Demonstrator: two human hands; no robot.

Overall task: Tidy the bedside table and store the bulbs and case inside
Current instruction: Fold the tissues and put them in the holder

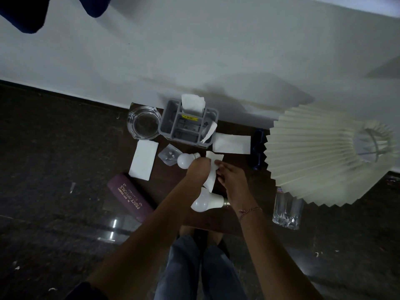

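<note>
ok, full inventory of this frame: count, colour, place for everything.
bulbs: 2, white, one mid table, one near the front edge
glasses case: 1, maroon, front left corner
ashtray: 1, clear glass, back left
organiser: 1, grey, back centre, white tissues in it
napkins: 2, white, flat, left and right of centre
plastic bag: 1, clear, mid table
lampshade: 1, cream, pleated, right side
glasses: 1, blue, beside the lampshade
tumbler: 1, clear, front right
table: 1, dark brown, against the white wall
held tissue: 1, white, between the hands
left hand: grips the held tissue
right hand: pinches the held tissue
</note>
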